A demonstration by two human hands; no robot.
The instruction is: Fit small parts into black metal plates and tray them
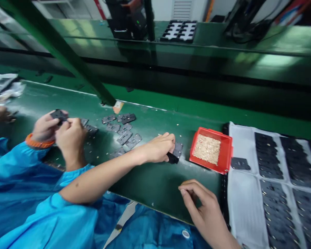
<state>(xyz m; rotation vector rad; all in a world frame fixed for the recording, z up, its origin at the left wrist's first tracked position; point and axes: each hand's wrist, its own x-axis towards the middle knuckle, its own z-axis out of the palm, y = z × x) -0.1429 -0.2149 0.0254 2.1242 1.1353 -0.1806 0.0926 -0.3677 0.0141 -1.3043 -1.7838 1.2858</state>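
Note:
My left hand [159,148] reaches across the green bench, its fingers closed on a small black plastic part [173,158]. Right beside those fingertips is a dark grey flat plate [178,150]; whether the hand also grips it, I cannot tell. Lower right, my right hand [203,205] hovers near the bench edge with thumb and forefinger brought together; anything between them is too small to make out. Several similar flat plates [124,137] lie scattered left of my left hand. A red bin [228,152] holding many tiny tan pieces [206,149] stands to the right of it.
At right, a white-lined tray [242,207] holds rows of black plates [269,155], with one loose plate [240,164] near its left edge. A co-worker's hands [71,136] work on a dark plate at left. A green post [75,65] slants down to the bench.

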